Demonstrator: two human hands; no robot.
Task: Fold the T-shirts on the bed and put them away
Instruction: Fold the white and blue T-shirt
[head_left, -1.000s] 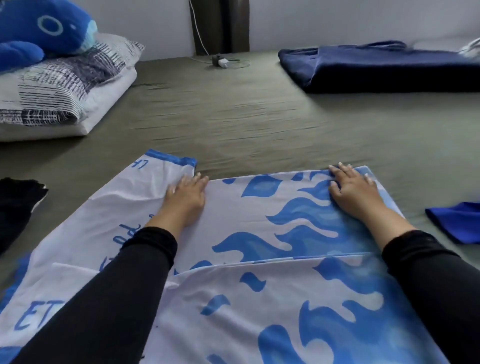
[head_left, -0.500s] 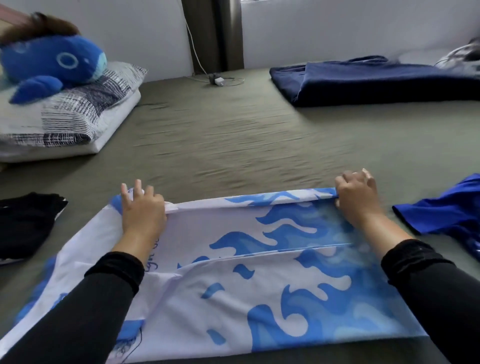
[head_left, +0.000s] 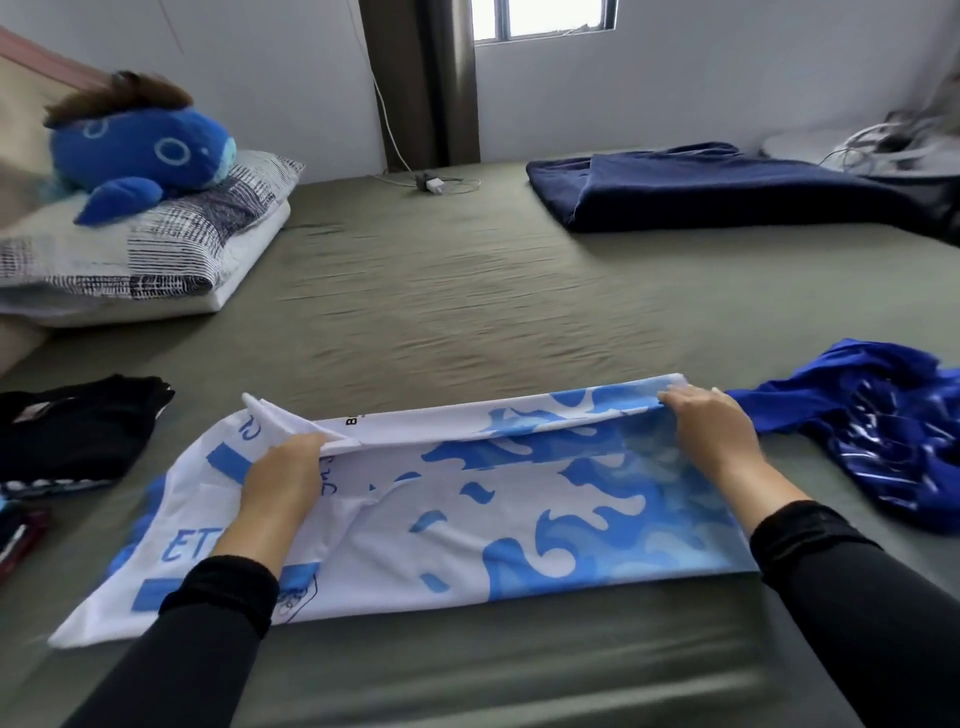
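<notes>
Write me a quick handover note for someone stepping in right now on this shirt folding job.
Left hand and right hand each grip the far edge of the white and blue T-shirt, lifted off the bed mid-fold.
Done: sides look folded in; a black folded garment lies at left.
Left: bring this fold toward you, flatten it, fold the crumpled blue shirt at right, and put all away.

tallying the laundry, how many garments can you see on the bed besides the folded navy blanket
3: the white-and-blue flame T-shirt held by both hands, a crumpled blue garment at its right, and a black garment at the left edge. More may lie below it, cut off.
</notes>
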